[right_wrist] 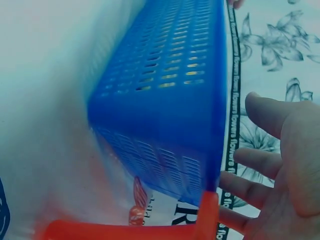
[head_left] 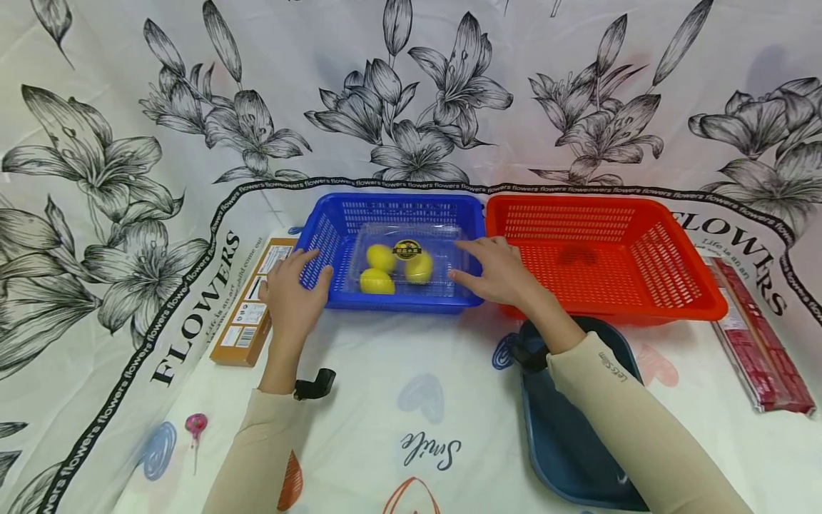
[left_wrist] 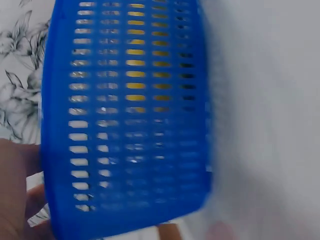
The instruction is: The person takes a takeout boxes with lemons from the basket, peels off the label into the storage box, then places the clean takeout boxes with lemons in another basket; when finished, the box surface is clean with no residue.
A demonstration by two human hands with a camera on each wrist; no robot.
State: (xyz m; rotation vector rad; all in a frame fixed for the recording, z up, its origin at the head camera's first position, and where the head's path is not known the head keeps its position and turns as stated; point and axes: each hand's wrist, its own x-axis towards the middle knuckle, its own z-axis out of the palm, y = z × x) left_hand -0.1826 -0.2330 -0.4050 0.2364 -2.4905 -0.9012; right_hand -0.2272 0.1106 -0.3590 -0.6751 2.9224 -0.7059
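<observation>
A blue plastic basket (head_left: 411,303) holds a clear plastic box (head_left: 443,271) with yellow, lemon-like fruits (head_left: 377,281) in it. The box carries a black and gold label (head_left: 407,249). My left hand (head_left: 295,293) is at the basket's left end, fingers spread by the rim; in the left wrist view the hand (left_wrist: 17,195) is partly hidden behind that rim. Over the basket's right rim reaches my right hand (head_left: 497,271), its fingers extended towards the box. The right wrist view shows that hand (right_wrist: 290,165) with fingers apart, holding nothing.
A red basket (head_left: 578,278) adjoins the blue one on the right. Under my right forearm lies a dark blue tray (head_left: 546,428). An orange-brown box (head_left: 247,314) and a lollipop (head_left: 195,423) are on the left; red packaging (head_left: 760,335) lies far right.
</observation>
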